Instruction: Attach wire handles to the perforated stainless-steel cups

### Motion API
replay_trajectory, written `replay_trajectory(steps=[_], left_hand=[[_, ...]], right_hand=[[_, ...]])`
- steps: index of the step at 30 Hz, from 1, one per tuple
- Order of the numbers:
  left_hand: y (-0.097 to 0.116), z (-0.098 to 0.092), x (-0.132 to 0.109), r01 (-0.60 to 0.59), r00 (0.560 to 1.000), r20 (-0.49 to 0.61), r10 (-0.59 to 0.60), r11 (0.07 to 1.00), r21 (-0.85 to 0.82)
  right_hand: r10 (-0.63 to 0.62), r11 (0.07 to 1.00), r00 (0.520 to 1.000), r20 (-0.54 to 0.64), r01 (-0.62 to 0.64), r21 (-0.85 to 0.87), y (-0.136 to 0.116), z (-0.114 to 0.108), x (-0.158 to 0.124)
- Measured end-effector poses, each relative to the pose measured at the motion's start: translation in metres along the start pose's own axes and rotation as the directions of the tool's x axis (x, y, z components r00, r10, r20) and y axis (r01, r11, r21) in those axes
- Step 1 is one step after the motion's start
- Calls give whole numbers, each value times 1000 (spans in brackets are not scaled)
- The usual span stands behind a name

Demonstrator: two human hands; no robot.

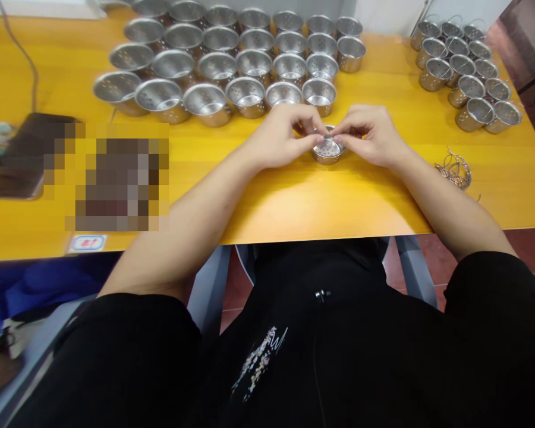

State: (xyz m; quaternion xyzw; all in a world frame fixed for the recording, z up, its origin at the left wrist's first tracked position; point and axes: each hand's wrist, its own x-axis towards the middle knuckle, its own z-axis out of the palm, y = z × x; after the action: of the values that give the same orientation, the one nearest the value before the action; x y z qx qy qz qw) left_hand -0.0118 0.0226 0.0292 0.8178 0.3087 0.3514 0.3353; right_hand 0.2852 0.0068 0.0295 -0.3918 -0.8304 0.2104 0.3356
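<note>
A small perforated metal cup stands on the yellow table in front of me. From its left side, my left hand pinches at the cup's rim with thumb and forefinger. My right hand does the same from the right, its fingertips close to those of the left. Whether a thin wire lies between the fingertips is too small to tell. Right of my right forearm is a tangled heap of thin bent metal wires.
Rows of perforated metal cups line the table behind my hands. At the back right stand several cups with wire handles. A dark flat object, a pixelated patch and a small label are at the left.
</note>
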Motion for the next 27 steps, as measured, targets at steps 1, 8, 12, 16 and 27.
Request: replay_trajectory(steps=[1,8,12,16,27], left_hand=[[-1,1,0,7,1000,-16,-7,1000,4],[-7,6,3,28,997,-77,-28,1000,6],[-1,2,2,21,999,-31,-21,1000,-11],[2,-1,1,35,999,20,-35,999,-20],[-7,3,1,17,999,-44,-16,1000,20]], right_hand=[[9,1000,1000,-8,-9,-2,0,1,0],[16,1000,998,-64,-16,-3,2,7,2],[8,1000,1000,-27,-7,12,3,3,2],[-7,1000,1000,5,7,18,2,-1,2],[21,999,1000,-10,-20,29,6,2,2]])
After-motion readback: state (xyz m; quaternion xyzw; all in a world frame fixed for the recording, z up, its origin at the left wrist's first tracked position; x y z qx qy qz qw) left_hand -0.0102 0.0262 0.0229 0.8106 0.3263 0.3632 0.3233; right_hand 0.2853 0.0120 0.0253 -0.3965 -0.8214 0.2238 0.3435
